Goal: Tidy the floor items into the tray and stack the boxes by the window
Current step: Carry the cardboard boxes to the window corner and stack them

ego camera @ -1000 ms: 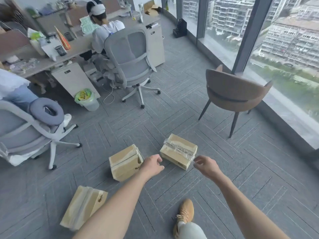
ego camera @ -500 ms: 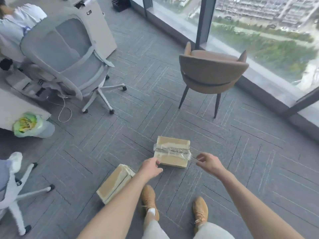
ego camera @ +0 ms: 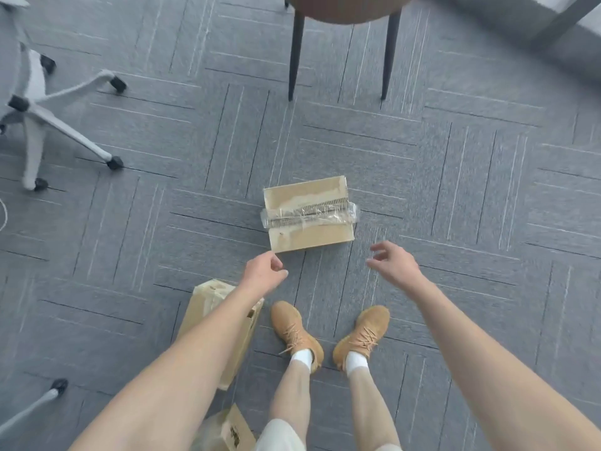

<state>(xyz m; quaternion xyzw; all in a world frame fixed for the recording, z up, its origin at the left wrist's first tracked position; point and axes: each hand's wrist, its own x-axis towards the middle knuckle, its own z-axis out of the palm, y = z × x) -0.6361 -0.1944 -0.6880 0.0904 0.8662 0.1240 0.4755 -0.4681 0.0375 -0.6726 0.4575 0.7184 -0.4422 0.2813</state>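
Cardboard taped box (ego camera: 307, 214) on carpet; left hand (ego camera: 265, 271), right hand (ego camera: 392, 260) near it, grips apart, empty.

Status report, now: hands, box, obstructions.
Left hand and right hand open, empty, flanking the taped box. Box on carpet, untouched. Second box under left forearm; brown chair beyond.
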